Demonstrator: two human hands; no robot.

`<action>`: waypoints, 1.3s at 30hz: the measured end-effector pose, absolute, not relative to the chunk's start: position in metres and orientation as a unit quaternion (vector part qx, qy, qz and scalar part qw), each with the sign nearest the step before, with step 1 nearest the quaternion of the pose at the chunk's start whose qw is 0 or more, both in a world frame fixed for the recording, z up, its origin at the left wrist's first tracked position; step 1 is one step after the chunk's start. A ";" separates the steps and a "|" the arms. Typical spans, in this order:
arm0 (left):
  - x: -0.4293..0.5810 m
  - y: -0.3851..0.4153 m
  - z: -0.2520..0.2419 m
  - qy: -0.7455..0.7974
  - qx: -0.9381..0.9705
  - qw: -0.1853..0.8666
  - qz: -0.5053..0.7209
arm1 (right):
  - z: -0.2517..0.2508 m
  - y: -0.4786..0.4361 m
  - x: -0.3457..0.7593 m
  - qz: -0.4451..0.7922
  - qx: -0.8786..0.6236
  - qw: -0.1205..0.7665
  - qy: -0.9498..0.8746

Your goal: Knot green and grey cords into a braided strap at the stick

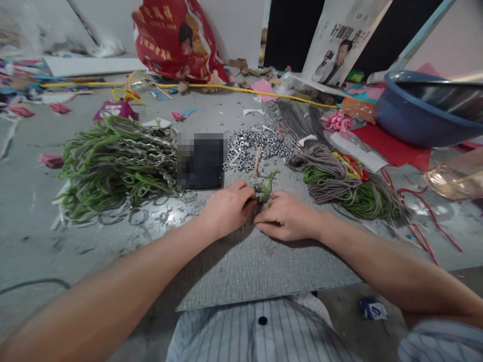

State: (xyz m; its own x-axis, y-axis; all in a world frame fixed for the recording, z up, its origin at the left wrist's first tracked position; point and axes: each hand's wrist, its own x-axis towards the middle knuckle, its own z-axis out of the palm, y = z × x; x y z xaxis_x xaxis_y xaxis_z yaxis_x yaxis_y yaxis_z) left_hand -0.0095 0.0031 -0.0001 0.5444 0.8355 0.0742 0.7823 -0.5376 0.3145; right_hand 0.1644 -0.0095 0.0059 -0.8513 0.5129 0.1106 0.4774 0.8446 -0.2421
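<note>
My left hand (232, 208) and my right hand (289, 216) meet low over the table, both with fingers pinched closed. Between them is a short tangle of green cord (268, 185), its loose ends sticking up past my fingertips; the part inside the fingers is hidden. Just beyond the hands lies a small wooden stick (257, 162). A pile of small metal nuts (260, 143) is spread behind it. Farther right rests a bundle of grey and green cords (339, 183). To the left is a heap of green and grey cords with metal chains and rings (113, 166).
A dark phone-like slab (206, 168) lies left of the nuts. Thin grey wires (302, 118) lie behind them. A blue basin (407, 110) stands at the right, a red printed bag (177, 40) at the back. A yellow cable (234, 89) crosses the table's rear; red strings (433, 221) trail at right.
</note>
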 end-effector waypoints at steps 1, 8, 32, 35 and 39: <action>-0.009 0.002 0.000 0.467 0.870 0.116 0.106 | 0.006 -0.010 0.164 0.109 -0.245 0.085 -0.960; -0.010 -0.002 -0.002 0.432 0.887 0.097 0.131 | 0.006 -0.003 0.170 0.048 -0.378 0.221 -0.898; -0.015 0.005 -0.003 0.419 0.874 0.155 0.194 | 0.006 -0.012 0.166 -0.055 -0.305 0.115 -0.944; -0.016 0.002 -0.001 0.419 0.879 0.134 0.184 | 0.006 -0.012 0.165 -0.016 -0.335 0.088 -0.938; -0.015 -0.005 0.004 0.436 0.881 0.093 0.162 | 0.009 -0.011 0.165 0.043 -0.340 0.081 -0.936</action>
